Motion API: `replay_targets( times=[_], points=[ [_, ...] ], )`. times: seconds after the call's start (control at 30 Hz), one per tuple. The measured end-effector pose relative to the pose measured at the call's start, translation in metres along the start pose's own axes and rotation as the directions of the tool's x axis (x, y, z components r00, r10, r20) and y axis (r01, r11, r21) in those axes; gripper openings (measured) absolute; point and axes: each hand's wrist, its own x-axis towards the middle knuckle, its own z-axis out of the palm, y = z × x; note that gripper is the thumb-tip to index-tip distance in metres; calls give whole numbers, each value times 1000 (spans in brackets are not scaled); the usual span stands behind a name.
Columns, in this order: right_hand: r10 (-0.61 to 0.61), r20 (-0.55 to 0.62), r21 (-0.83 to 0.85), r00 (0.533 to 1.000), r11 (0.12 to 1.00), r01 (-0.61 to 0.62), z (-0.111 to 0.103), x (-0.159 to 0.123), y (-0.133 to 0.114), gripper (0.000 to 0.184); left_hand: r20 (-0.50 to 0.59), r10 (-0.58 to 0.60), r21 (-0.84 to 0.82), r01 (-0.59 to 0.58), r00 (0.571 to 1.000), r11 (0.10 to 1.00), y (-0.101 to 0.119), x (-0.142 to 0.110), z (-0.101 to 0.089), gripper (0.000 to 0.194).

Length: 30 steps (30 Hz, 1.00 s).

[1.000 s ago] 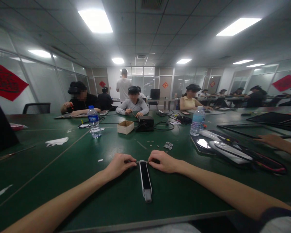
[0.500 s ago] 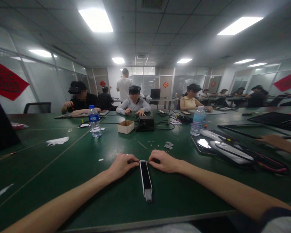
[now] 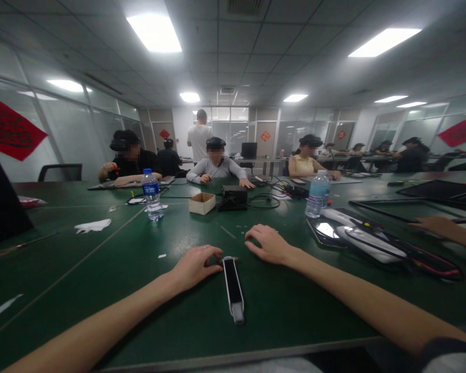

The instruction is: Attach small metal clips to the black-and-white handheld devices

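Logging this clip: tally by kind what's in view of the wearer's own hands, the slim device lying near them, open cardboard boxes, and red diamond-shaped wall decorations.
The wearer's left hand and right hand: 2
Slim black-and-white device: 1
Open cardboard box: 1
Red wall decorations: 5
Total: 9

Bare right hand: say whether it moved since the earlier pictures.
Yes: the right hand has moved forward, away from the far end of the narrow black-and-white device.
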Motion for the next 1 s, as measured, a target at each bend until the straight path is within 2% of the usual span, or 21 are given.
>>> replay_targets(
  times=[0.17,0.27,0.33,0.5,1.0],
  points=[
    [247,-77,-184,966,948,-258,6,1,46,27,0,-6,57,6,1000,998,-2,-4,-7,36],
    [414,-20,-228,910,884,-408,7,-2,66,30,18,-4,99,3,1000,995,-1,-5,-8,32],
    [475,31,-221,880,862,-457,7,-4,73,31,32,3,118,-7,999,993,-1,-5,-9,28],
    [496,109,-181,861,862,-473,7,-4,79,31,33,44,113,-47,998,992,-2,-5,-8,21],
    [475,110,-178,873,873,-453,9,-5,78,30,-2,93,87,-92,996,992,-5,-6,-4,16]
  ],
)
